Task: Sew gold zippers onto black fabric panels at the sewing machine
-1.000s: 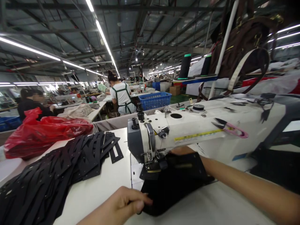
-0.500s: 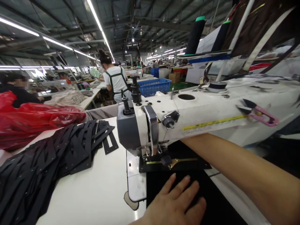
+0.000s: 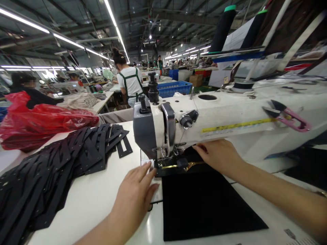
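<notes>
A black fabric panel (image 3: pixel 204 207) lies on the sewing machine's bed, with a darker strip holding a gold zipper (image 3: pixel 170 166) along its far edge. The zipper's gold pull (image 3: pixel 189 165) sits just right of the presser foot (image 3: pixel 182 162). My left hand (image 3: pixel 136 190) rests left of the needle area, fingers stretched out, fingertips at the strip's left end. Beneath the machine arm, my right hand (image 3: pixel 219 154) has its fingers closed at the far part of the black fabric; its fingertips are partly hidden. The sewing machine (image 3: pixel 230 115) stands over the work.
A heap of black frame-shaped pieces (image 3: pixel 76 153) covers the left of the white table (image 3: pixel 84 207). Behind it lies a red plastic bag (image 3: pixel 51 115). Pink-handled snips (image 3: pixel 293 119) rest on the machine arm. A blue crate (image 3: pixel 173 89) and a person (image 3: pixel 131 81) are farther back.
My left hand has moved off the panel to the left end of the zipper strip. My right hand has drawn back into view from behind the machine arm. The camera view has shifted slightly.
</notes>
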Available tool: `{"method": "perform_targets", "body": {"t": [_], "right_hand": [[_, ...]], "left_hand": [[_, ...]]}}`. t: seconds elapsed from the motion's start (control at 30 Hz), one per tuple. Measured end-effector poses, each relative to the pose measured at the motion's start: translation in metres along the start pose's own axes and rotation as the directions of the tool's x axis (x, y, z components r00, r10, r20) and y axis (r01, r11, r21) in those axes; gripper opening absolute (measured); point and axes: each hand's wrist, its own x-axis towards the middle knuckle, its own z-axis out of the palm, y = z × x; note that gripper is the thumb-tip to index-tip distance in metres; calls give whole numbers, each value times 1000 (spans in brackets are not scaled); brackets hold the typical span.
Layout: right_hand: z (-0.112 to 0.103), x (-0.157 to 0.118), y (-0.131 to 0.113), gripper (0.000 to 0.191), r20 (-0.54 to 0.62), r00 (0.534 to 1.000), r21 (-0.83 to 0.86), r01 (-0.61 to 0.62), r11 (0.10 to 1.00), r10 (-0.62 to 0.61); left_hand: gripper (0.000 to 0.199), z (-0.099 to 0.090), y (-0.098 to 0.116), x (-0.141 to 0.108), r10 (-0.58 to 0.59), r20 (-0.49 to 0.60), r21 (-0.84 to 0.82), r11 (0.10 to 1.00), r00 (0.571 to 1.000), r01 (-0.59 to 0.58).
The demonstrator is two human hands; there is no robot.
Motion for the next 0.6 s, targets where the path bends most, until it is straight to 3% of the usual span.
{"method": "perform_targets", "body": {"t": [0.07,0.13,0.2,0.37,0.6], "right_hand": [[-4,-16,-14,19,-38,992,60,119,991,-117],[-3,-28,-36,21,-123,955,153,289,945,-271],[4,-31,-56,18,-166,923,210,378,902,-348],[26,-23,-76,27,-88,932,258,363,895,-353],[27,-20,-79,22,-55,934,288,352,890,-352]], "left_hand": [[22,6,-11,2,74,2,39,997,997,-74],[22,13,-14,5,124,7,30,992,992,-124],[23,17,-13,6,139,-10,32,990,990,-139],[25,19,-10,5,154,-60,17,988,986,-153],[25,17,-13,10,205,-78,-13,978,976,-206]]}}
